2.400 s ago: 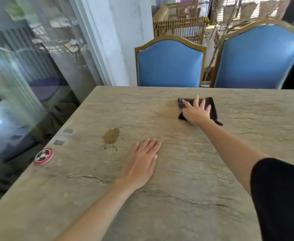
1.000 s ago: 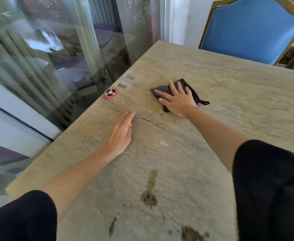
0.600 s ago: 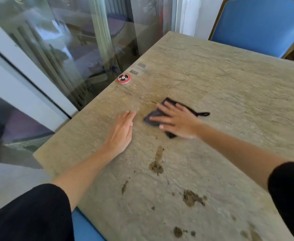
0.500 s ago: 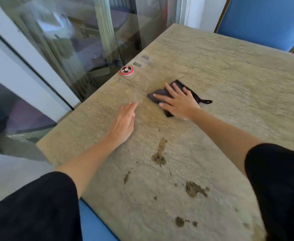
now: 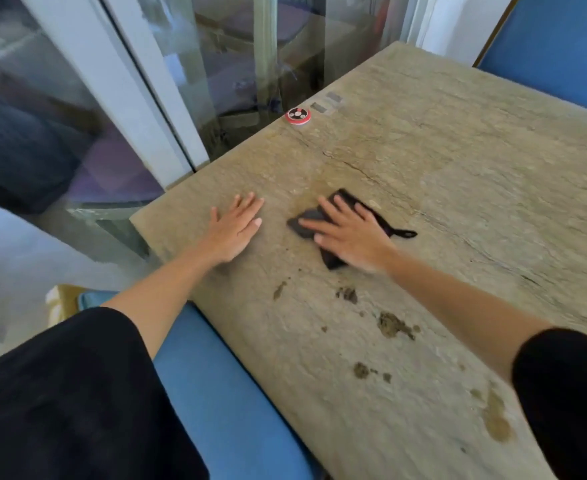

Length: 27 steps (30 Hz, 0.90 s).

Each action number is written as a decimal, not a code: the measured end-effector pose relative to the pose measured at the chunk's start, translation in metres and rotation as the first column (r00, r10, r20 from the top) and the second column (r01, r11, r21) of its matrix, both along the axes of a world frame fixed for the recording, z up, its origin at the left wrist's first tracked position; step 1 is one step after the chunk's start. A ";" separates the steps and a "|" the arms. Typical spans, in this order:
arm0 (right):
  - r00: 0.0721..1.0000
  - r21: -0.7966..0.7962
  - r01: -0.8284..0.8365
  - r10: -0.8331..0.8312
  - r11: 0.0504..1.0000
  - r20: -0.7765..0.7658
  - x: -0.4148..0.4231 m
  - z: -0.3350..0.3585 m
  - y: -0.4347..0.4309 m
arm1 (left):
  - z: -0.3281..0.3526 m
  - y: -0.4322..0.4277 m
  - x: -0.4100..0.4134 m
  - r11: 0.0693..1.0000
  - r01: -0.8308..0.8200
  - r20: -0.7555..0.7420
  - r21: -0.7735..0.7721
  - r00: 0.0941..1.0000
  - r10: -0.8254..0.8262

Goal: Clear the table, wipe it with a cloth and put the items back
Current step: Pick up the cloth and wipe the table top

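A dark cloth (image 5: 306, 224) lies flat on the beige stone table (image 5: 475, 174), near its left corner. My right hand (image 5: 349, 233) presses down on the cloth with straight, spread fingers. My left hand (image 5: 235, 226) rests flat on the bare stone a little to the left of the cloth, fingers straight. Several brown dirt stains (image 5: 394, 325) mark the stone just in front of the cloth, toward me.
A round red and white button (image 5: 298, 116) sits at the table's left edge, with two grey stickers (image 5: 326, 102) beyond it. A blue chair seat (image 5: 229, 393) is under the near edge. Another blue chair (image 5: 559, 46) stands at the far side. Glass panels (image 5: 188, 64) run along the left.
My right hand has slid the cloth from the far middle of the table to the near left corner area. My left hand has shifted along toward that corner, and my view has turned left.
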State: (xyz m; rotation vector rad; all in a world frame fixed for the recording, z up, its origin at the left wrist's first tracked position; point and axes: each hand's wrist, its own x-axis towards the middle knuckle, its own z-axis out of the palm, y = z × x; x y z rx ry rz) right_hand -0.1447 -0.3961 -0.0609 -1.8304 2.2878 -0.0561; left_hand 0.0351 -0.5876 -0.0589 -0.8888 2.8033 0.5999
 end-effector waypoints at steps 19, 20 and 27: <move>0.985 0.035 -0.110 0.104 0.993 0.135 0.104 0.005 0.027 | 0.048 0.038 -0.001 0.947 -0.179 0.132 0.267 0.980 0.148; 0.990 0.041 -0.062 0.056 0.997 0.128 0.110 0.005 0.015 | 0.051 0.046 -0.002 0.951 -0.189 0.130 0.245 0.978 0.161; 0.984 -0.035 -0.179 0.179 0.983 -0.019 0.122 -0.007 0.068 | 0.059 0.124 0.003 0.954 -0.267 0.243 0.136 0.943 0.229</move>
